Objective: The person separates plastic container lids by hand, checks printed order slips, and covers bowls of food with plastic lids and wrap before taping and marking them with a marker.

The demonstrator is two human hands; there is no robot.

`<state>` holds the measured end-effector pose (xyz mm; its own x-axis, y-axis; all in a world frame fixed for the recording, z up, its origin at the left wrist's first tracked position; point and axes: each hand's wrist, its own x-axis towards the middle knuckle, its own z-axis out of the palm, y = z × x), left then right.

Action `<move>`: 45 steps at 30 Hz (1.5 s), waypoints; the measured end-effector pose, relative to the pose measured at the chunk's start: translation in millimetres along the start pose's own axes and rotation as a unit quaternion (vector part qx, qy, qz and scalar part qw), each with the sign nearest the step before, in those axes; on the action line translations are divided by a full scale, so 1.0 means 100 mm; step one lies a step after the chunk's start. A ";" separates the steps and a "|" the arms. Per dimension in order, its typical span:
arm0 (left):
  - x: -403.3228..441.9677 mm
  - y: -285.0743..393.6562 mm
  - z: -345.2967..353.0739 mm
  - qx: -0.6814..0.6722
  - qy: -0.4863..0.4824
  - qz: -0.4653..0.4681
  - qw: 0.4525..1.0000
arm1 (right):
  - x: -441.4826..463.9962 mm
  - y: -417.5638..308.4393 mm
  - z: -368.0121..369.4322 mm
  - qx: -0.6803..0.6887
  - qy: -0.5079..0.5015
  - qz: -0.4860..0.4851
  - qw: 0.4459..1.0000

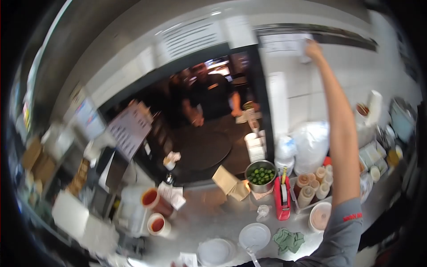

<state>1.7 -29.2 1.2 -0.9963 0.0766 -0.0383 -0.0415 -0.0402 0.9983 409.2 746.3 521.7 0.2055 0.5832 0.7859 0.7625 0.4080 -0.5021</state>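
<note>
My right hand (pixel 314 50) is raised high at the wall, its fingers closed on a white paper slip (pixel 306 57) at the metal ticket rail (pixel 329 36). Another paper (pixel 283 44) hangs from the rail just left of it. Only a sliver of my left hand (pixel 174 264) shows at the bottom edge, fingers against a small printed paper slip (pixel 189 259) that it appears to hold. To the right of that slip, on the steel counter (pixel 202 218), lie two round whitish lids or plates (pixel 215 252), one with a white utensil over its edge.
Beyond the pass window (pixel 200 151) stands a person in dark clothes (pixel 211 95). Along the counter are a bowl of limes (pixel 261 175), a red tape dispenser (pixel 282 198), squeeze bottles (pixel 311 187), a green cloth (pixel 289 240), brown napkins (pixel 231 183) and tubs of red sauce (pixel 156 202).
</note>
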 end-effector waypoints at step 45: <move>1.22 1.31 -0.73 -0.428 -0.333 -0.193 0.818 | -7.62 -4.08 -0.76 0.587 -0.576 0.081 0.563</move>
<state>-130.6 -97.4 124.3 -0.6471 0.7620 -0.0273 -0.6645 -0.5460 0.5102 -11.6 81.9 155.7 -0.8361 0.4728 0.2782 -0.2778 0.0723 -0.9579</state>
